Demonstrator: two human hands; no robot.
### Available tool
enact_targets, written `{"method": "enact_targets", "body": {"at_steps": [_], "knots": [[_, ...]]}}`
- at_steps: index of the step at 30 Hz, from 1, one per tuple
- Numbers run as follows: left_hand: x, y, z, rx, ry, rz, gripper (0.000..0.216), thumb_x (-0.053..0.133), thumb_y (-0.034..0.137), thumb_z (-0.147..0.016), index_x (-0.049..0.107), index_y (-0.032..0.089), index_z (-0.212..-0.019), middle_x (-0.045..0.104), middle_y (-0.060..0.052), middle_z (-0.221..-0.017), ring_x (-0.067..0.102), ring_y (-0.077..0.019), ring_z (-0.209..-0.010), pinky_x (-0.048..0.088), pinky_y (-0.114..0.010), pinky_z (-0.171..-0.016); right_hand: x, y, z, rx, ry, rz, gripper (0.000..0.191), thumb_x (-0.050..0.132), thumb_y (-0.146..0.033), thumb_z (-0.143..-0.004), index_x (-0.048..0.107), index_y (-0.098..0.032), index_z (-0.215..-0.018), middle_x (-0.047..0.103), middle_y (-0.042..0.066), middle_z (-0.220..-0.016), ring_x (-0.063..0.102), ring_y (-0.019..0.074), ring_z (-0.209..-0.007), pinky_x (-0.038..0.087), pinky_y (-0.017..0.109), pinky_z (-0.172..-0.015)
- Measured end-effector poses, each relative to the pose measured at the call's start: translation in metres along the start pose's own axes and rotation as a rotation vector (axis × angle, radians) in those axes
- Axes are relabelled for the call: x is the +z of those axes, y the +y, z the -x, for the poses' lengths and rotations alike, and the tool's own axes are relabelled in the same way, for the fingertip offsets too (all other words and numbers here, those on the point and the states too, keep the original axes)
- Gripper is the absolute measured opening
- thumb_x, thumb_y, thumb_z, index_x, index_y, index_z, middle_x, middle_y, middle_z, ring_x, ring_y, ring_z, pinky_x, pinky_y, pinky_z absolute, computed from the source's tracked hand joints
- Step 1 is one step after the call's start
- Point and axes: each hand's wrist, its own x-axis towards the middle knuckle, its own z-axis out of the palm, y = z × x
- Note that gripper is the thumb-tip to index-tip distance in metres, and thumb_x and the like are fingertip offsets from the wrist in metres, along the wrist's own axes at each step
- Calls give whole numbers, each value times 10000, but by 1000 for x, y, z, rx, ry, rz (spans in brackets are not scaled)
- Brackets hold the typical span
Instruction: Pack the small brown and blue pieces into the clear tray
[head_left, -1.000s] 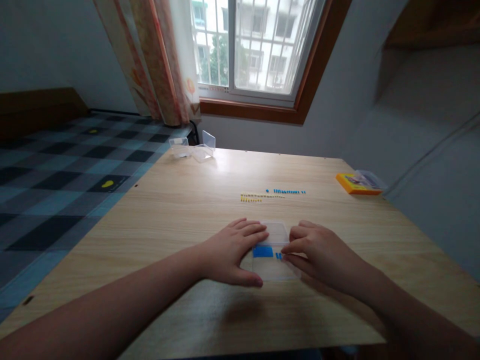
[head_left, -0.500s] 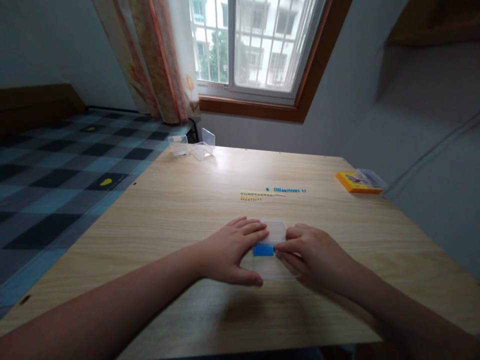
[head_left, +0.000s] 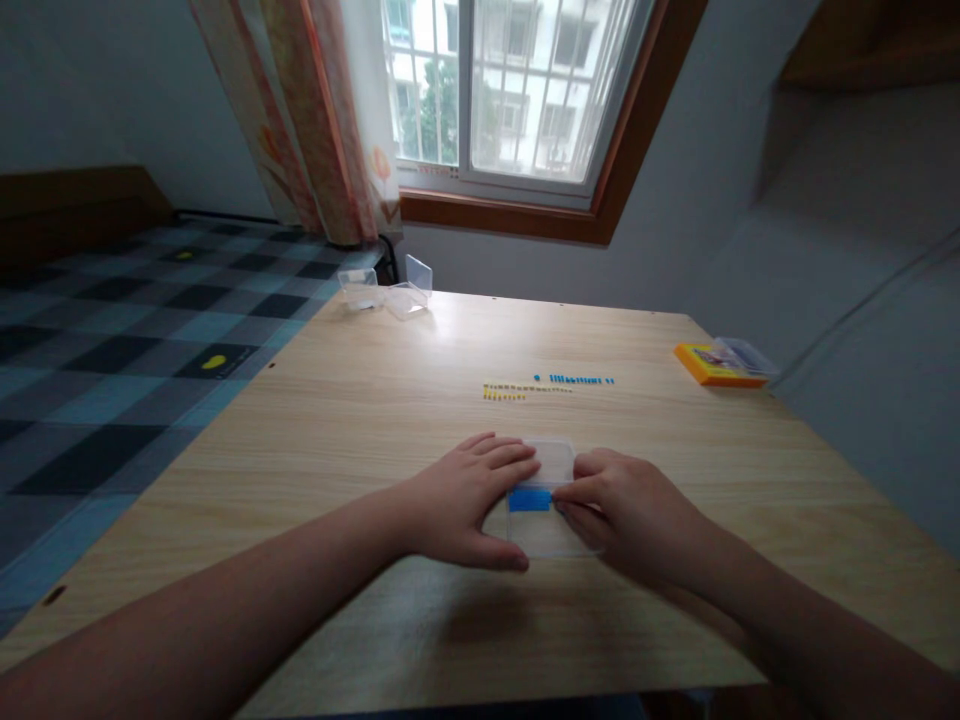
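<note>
A shallow clear plastic case lies opened out on the table in front of me. Inside it, near the hinge, small blue pieces sit side by side in a tight block. My left hand rests over the case's left side, fingers stretched across the lid and thumb along the near edge. At the right end of the blue block, my right hand has thumb and forefinger pinched together. Whatever is between those fingertips is too small to make out.
Beyond the case lie a row of loose blue pieces and rows of yellow pieces. Clear open boxes stand at the far left corner. An orange-yellow box lies by the right edge. A checked bed adjoins the table's left.
Both hands stay at the case in nearly the same pose. The whole view has shifted very slightly; the right fingertips remain at the end of the blue block.
</note>
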Motion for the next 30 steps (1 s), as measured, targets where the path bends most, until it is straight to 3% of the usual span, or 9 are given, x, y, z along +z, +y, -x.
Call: {"method": "enact_targets", "body": {"at_steps": [13,20,30], "knots": [[0,-1,1,4,10,-1,967,672,781,-798,486,177,-1530,477,-197,-1590,429,-403,-1481,245,-579,-1256,-6,1,3,40,24,-40,243,589,-211,-962,812,-244,-872,722,39,-843,635,182,-791,378,293,-691],[-1,1,0,-6,-3,2,977,655,775,-808,481,145,-1534,470,-211,-1591,420,-398,-1489,245,-593,-1253,-16,-1,8,53,-73,-19,211,620,-158,-892,796,-241,-811,723,31,-851,633,173,-767,355,290,-665],[1,0,1,19,23,5,948,665,761,-814,491,152,-1520,487,-213,-1578,436,-405,-1476,263,-599,-1243,-10,0,4,34,-46,-7,238,605,-192,-942,800,-249,-817,677,27,-818,597,152,-741,334,279,-648]]}}
